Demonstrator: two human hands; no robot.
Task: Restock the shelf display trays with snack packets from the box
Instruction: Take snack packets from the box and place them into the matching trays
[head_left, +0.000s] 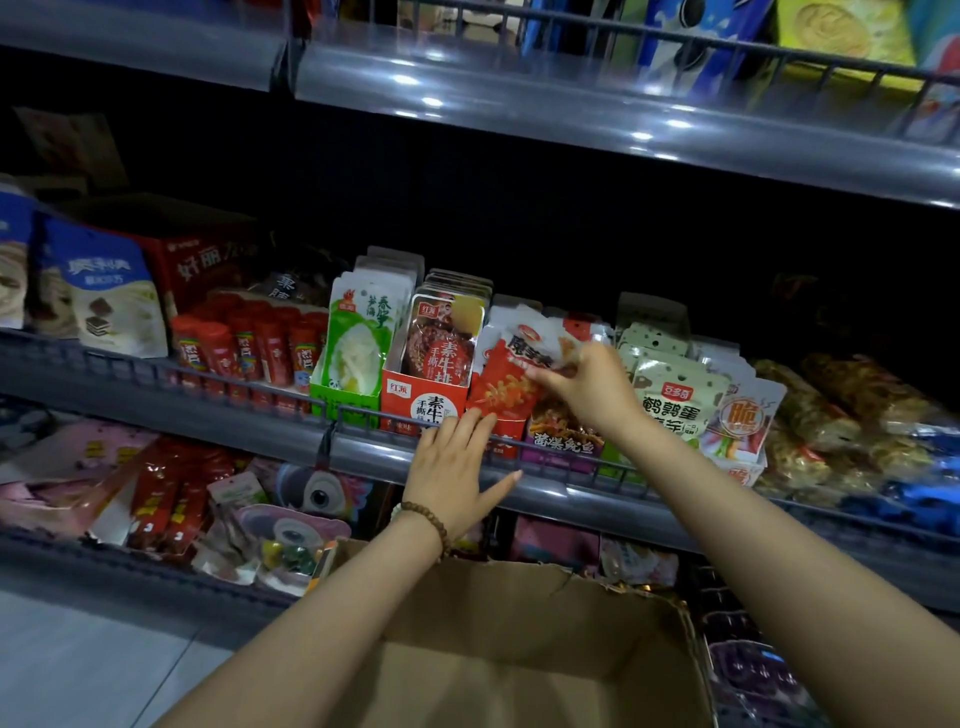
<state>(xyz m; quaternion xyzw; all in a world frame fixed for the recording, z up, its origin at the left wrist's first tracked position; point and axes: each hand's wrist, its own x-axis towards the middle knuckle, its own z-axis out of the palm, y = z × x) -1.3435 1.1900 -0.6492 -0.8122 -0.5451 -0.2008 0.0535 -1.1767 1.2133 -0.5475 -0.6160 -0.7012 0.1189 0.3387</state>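
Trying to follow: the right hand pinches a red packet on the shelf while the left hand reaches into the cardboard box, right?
Not quite. In the head view the left hand lies flat on the shelf rail, above the cardboard box, not in it. The right hand pinches the red packet.

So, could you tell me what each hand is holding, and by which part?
The right hand pinches a red-and-white snack packet by its right edge; the left hand holds nothing, lying flat against the shelf's front edge.
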